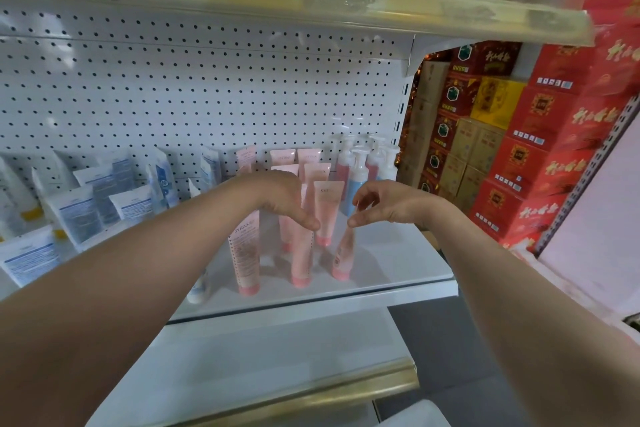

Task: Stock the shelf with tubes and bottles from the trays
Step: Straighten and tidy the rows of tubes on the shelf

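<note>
Grip, right: right hand pinches the top edge of a tilted pink tube between thumb and fingertips; other fingers loosely curled.
Grip, left: left hand arches over the tops of the neighbouring pink tubes; whether its fingers clamp one or only rest on them cannot be told.
Tube in hand: cap down on the shelf, leaning left at the top, at the front right of the pink group, just beside the others.
Step in hand: judged to be standing this tube upright in its row.
Advice: bring the top over the cap before letting go; release only when the cap sits flat; let the left hand steady the neighbours so none topples.
Risk: narrow caps, tall bodies; a nudge may knock down several.
Behind: pump bottles near the perforated back panel, right of the pink rows.
Left of group: white and blue tubes, some leaning.
Trays: not in view.
</note>
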